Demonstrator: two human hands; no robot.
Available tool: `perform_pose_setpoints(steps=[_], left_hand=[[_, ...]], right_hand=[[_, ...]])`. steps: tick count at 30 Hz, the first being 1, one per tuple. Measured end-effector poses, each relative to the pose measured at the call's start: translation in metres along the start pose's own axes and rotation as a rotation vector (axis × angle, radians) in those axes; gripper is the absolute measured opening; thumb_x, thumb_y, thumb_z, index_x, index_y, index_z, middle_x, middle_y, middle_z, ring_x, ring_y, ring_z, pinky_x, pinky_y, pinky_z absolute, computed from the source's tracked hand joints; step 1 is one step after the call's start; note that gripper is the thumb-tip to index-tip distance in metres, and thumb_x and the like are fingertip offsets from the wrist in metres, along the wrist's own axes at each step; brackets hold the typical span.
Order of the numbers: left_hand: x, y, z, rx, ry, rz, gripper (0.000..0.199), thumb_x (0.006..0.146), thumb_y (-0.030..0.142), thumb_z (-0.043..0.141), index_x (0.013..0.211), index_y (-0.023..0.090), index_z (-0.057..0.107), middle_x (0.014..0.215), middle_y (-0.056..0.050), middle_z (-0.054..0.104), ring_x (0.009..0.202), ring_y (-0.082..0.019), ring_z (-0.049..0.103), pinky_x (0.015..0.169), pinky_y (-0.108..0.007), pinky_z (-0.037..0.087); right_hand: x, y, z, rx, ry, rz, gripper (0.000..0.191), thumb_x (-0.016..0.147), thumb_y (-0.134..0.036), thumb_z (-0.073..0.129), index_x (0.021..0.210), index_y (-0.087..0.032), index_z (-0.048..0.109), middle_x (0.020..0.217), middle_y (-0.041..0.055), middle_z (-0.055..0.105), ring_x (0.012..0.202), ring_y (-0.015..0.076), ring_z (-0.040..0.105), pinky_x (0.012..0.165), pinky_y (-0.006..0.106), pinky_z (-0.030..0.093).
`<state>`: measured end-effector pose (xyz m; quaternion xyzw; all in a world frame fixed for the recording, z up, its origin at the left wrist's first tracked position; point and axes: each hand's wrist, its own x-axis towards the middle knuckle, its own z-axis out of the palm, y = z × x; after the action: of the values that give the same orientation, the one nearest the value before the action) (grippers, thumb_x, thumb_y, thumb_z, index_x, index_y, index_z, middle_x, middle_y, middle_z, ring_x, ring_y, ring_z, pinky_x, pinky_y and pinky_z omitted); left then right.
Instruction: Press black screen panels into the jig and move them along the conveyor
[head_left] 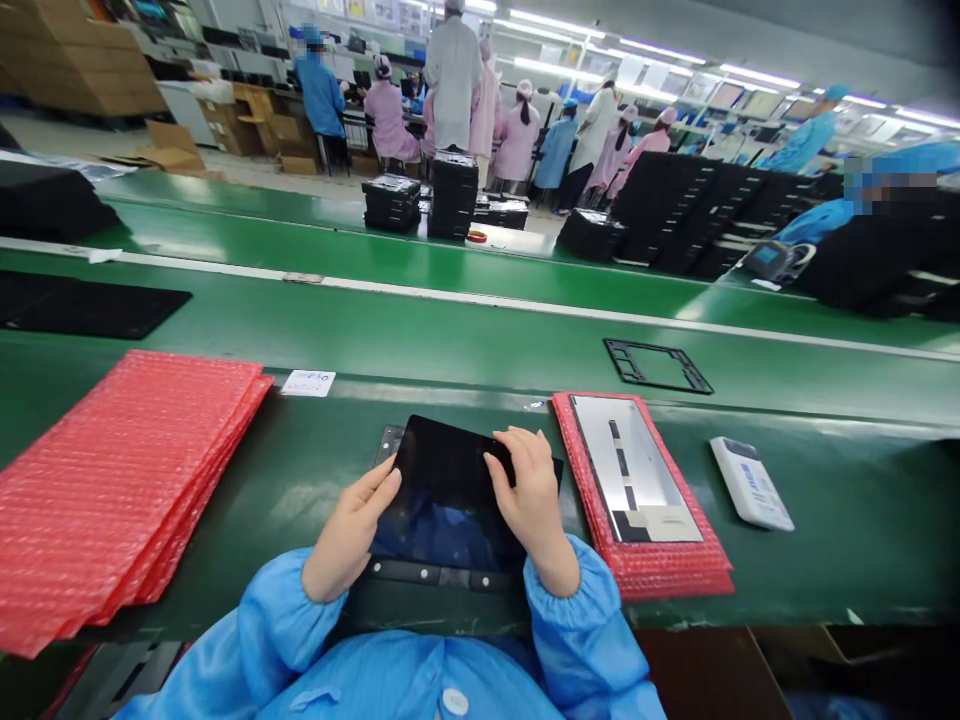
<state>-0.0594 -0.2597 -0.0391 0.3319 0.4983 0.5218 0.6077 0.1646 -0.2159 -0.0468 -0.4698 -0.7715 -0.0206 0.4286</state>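
**A:** What are the hands on?

**B:** Both are holding one black glass display panel (450, 480). The left hand (351, 530) clasps its left edge, and the right hand (534, 505) curls over its right side, fingers on top.

**A:** Where's the panel?

**B:** Near the person, on the green conveyor surface (840, 530), tilted up above a black screwed bracket (427, 574).

**A:** What's around it?

**B:** On the left, a stack of red bubble bags (112, 490), with a small white label (307, 383) just beyond. On the right, a silver-backed panel (637, 470) lies on a red bubble bag (660, 572). Further right sits a white handheld meter (751, 483), and a black open frame (658, 366) lies farther out.

**A:** And farther off?

**B:** Stacks of black panels (454, 195) on a second belt, a co-worker's blue sleeve (821, 220) at right, and workers in pink smocks (517, 145) beyond.
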Motion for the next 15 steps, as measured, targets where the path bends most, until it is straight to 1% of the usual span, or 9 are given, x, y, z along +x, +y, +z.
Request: perform_pose_setpoints(steps=[2, 4, 6, 7, 8, 10, 13, 15], left_hand=[[0.001, 0.01, 0.0, -0.143, 0.004, -0.094, 0.056, 0.076, 0.045, 0.076, 0.125, 0.02, 0.066, 0.129, -0.009, 0.064, 0.13, -0.026, 0.052, 0.113, -0.038, 0.039], [0.004, 0.018, -0.007, -0.248, 0.03, -0.141, 0.053, 0.077, 0.038, 0.076, 0.127, 0.022, 0.065, 0.127, -0.007, 0.066, 0.123, -0.026, 0.058, 0.108, -0.037, 0.046], [0.008, 0.025, -0.016, -0.32, 0.072, -0.14, 0.049, 0.08, 0.03, 0.073, 0.128, 0.024, 0.064, 0.124, -0.006, 0.068, 0.115, -0.025, 0.064, 0.1, -0.036, 0.052], [0.01, 0.027, -0.021, -0.343, 0.097, -0.125, 0.046, 0.082, 0.025, 0.07, 0.128, 0.025, 0.064, 0.122, -0.005, 0.069, 0.112, -0.024, 0.066, 0.097, -0.035, 0.054], [0.012, 0.029, -0.025, -0.356, 0.122, -0.108, 0.043, 0.084, 0.021, 0.067, 0.127, 0.026, 0.064, 0.12, -0.005, 0.07, 0.108, -0.023, 0.067, 0.095, -0.034, 0.056], [0.015, 0.031, -0.032, -0.37, 0.158, -0.083, 0.039, 0.089, 0.015, 0.058, 0.126, 0.025, 0.065, 0.116, -0.004, 0.072, 0.104, -0.022, 0.069, 0.091, -0.033, 0.058], [0.019, 0.031, -0.038, -0.393, 0.179, -0.069, 0.039, 0.093, 0.01, 0.046, 0.123, 0.024, 0.066, 0.112, -0.003, 0.073, 0.101, -0.02, 0.07, 0.089, -0.032, 0.059], [0.022, 0.03, -0.04, -0.412, 0.183, -0.078, 0.04, 0.095, 0.008, 0.042, 0.124, 0.024, 0.066, 0.11, -0.003, 0.074, 0.101, -0.02, 0.07, 0.09, -0.032, 0.059]], right_hand=[[-0.001, 0.002, -0.014, 0.044, 0.026, 0.041, 0.02, 0.096, -0.019, 0.056, 0.115, -0.019, 0.059, 0.114, 0.0081, 0.062, 0.115, 0.0228, 0.055, 0.11, 0.052, 0.035], [-0.005, 0.004, -0.027, 0.09, 0.081, 0.118, 0.018, 0.095, -0.02, 0.057, 0.113, -0.02, 0.061, 0.117, 0.0079, 0.061, 0.115, 0.0217, 0.055, 0.106, 0.046, 0.041], [-0.013, 0.008, -0.039, 0.127, 0.14, 0.226, 0.022, 0.094, -0.022, 0.058, 0.116, -0.02, 0.061, 0.122, 0.0091, 0.058, 0.117, 0.0216, 0.054, 0.103, 0.042, 0.044], [-0.018, 0.01, -0.043, 0.152, 0.145, 0.284, 0.026, 0.094, -0.024, 0.059, 0.119, -0.021, 0.06, 0.123, 0.0094, 0.058, 0.117, 0.0217, 0.055, 0.103, 0.041, 0.045], [-0.024, 0.013, -0.046, 0.19, 0.122, 0.338, 0.03, 0.094, -0.026, 0.059, 0.123, -0.021, 0.059, 0.123, 0.0093, 0.059, 0.116, 0.0217, 0.056, 0.101, 0.04, 0.046], [-0.036, 0.015, -0.051, 0.321, -0.009, 0.42, 0.035, 0.093, -0.031, 0.06, 0.127, -0.022, 0.057, 0.119, 0.0081, 0.063, 0.108, 0.021, 0.061, 0.095, 0.036, 0.05], [-0.047, 0.012, -0.055, 0.563, -0.258, 0.461, 0.037, 0.093, -0.036, 0.06, 0.127, -0.022, 0.059, 0.11, 0.0062, 0.069, 0.097, 0.0199, 0.066, 0.086, 0.032, 0.053], [-0.049, 0.005, -0.057, 0.658, -0.345, 0.47, 0.04, 0.095, -0.037, 0.057, 0.133, -0.021, 0.055, 0.101, 0.005, 0.071, 0.093, 0.0194, 0.068, 0.085, 0.031, 0.053]])
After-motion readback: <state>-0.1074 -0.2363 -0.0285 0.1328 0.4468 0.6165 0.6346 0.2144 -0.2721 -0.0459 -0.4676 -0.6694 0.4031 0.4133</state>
